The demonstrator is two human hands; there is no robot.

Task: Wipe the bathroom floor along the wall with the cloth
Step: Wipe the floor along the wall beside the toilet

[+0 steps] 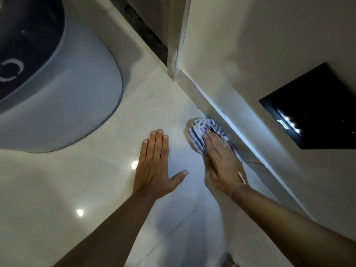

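Right hand (221,160) lying flat, fingers together, pressing down on striped cloth (200,132) at centre right of frame. Cloth lying bunched on glossy floor (96,180), touching skirting at base of wall (250,54). Left hand (156,166) resting palm down on floor, thumb spread, holding nothing. Grey appliance (67,93) sitting upper left. Black panel (312,106) showing on wall, right.

A home bathroom: glossy pale floor tiles (107,170), a plastered wall (269,45), and a grey washing machine (63,89).
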